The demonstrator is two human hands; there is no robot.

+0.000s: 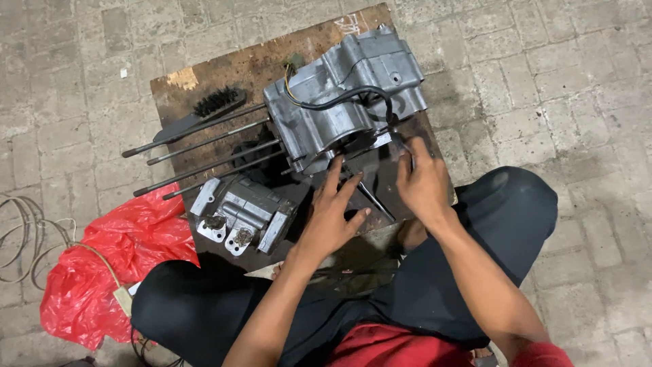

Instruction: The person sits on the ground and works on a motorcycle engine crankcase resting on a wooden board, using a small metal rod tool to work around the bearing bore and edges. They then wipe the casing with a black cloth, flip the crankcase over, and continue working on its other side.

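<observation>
A grey metal engine case (346, 95) lies on a dark wooden board (224, 75), with long studs (204, 146) sticking out to its left and a black cable looped over it. My left hand (333, 214) rests flat at the near edge of the case, fingers spread and touching its underside. My right hand (421, 183) grips a thin metal tool (401, 144) whose tip meets the case's right near corner. A smaller finned metal part (241, 214) lies on the board left of my left hand.
A black brush (204, 112) lies at the board's far left. A crumpled red plastic bag (115, 268) and loose cord (27, 231) sit on the paved floor at left. My knees in black trousers flank the board's near edge.
</observation>
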